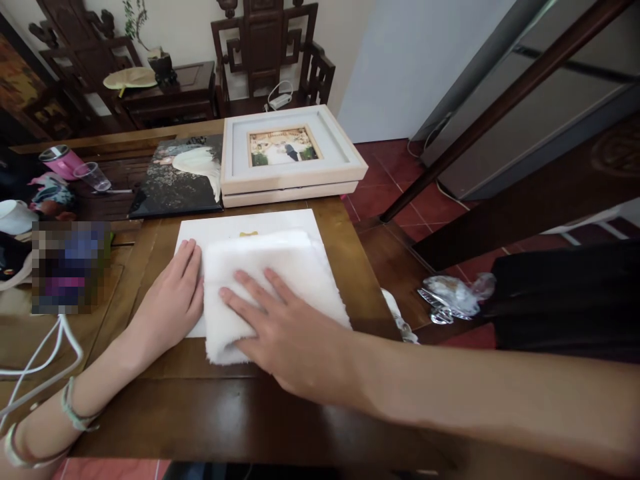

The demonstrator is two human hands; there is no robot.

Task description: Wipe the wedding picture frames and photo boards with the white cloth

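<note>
A folded white fluffy cloth (280, 260) lies over most of a flat white board (200, 230) on the wooden table. My right hand (285, 327) rests flat on the cloth with its fingers spread; its thumb is at the cloth's near edge, partly hidden. At the board's left edge, my left hand (175, 290) lies with fingers stretched out, its fingertips on the board beside the cloth. A small gold-coloured piece (249, 234) shows on the board just beyond the cloth. The board's underside and most of its surface are hidden.
Behind the board sit stacked pale frames with a photo (340, 157) and a dark photo panel (175, 190). Leftward are a pink mug (63, 162), a clear cup (93, 177) and white cables (65, 340). The table's right edge is close by, with crumpled plastic (453, 297) beyond it.
</note>
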